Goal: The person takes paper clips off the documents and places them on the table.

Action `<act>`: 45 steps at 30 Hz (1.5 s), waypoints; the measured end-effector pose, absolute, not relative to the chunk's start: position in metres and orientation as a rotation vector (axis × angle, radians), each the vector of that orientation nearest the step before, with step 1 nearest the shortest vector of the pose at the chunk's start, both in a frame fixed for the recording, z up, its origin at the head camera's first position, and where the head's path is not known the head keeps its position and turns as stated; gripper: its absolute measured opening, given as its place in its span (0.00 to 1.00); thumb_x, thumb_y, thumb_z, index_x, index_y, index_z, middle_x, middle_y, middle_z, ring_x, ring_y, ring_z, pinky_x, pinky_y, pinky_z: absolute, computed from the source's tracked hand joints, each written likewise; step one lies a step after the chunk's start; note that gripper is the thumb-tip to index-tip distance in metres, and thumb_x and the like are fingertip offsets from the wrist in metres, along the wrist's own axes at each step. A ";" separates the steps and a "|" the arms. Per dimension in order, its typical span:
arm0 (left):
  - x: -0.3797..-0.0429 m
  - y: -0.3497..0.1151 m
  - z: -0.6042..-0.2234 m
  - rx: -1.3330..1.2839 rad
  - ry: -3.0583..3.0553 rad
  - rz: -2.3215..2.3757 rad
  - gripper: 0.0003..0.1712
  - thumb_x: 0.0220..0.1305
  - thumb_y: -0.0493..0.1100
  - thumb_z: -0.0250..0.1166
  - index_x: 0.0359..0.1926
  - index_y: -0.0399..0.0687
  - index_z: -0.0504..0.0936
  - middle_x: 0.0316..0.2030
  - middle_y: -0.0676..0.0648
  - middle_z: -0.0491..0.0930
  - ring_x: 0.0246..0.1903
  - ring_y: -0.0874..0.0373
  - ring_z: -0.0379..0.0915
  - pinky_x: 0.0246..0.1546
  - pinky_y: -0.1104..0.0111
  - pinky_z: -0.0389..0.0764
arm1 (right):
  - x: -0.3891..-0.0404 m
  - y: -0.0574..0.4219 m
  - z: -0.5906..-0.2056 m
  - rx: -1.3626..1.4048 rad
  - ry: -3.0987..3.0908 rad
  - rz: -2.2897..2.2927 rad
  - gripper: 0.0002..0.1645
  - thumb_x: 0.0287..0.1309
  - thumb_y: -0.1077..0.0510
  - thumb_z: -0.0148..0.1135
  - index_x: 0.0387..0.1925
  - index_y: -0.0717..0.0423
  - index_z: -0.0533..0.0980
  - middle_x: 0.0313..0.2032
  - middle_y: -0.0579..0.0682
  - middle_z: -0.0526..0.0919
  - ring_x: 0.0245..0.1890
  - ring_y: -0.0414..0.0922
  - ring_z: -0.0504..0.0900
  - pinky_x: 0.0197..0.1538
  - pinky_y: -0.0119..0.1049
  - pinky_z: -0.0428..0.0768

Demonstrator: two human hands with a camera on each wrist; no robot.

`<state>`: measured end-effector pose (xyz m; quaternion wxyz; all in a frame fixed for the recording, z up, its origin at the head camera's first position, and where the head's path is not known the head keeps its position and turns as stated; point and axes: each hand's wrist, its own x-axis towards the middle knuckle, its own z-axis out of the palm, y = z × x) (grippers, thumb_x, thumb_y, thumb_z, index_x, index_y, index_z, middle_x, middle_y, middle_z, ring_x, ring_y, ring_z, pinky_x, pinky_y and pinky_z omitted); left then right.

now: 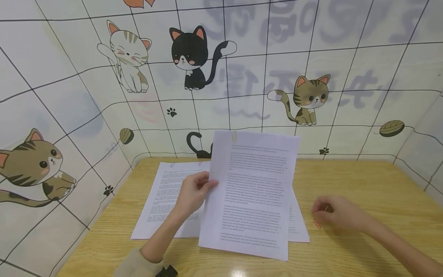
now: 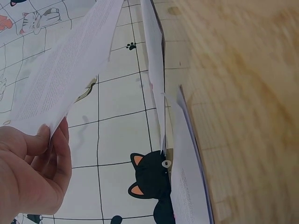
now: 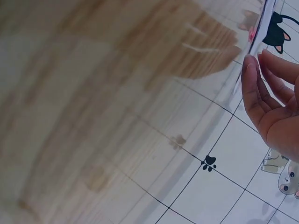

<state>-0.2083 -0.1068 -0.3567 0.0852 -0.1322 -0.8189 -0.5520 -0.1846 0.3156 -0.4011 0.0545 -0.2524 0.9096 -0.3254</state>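
Left hand [image 1: 192,191] pinches printed paper [image 1: 256,192] by its left edge, raised above a wooden table [image 1: 360,175]
The printed paper, with a pale yellow clip [image 1: 234,136] at its top, looks light, floppy and easily creased; a flat pinch along a side edge should suit it. The right hand [image 1: 340,213] curls beside a red paper clip [image 1: 317,224]; whether it grips it, I cannot tell. The print is too small to read, purple characters [image 1: 361,90] on the wall [image 1: 349,140] too blurred, and no brand shows

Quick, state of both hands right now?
Left hand: closed, pinching printed paper by its edge.
Right hand: fingers bent near the red clip; whether holding anything cannot be told.
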 end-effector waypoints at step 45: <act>-0.209 -0.105 -0.362 -0.456 -2.429 -1.530 0.07 0.61 0.33 0.71 0.41 0.40 0.88 0.31 0.48 0.87 0.26 0.59 0.81 0.27 0.70 0.79 | -0.183 0.270 -0.289 -0.579 3.003 -1.587 0.11 0.72 0.55 0.60 0.51 0.54 0.80 0.45 0.45 0.85 0.43 0.39 0.81 0.46 0.23 0.77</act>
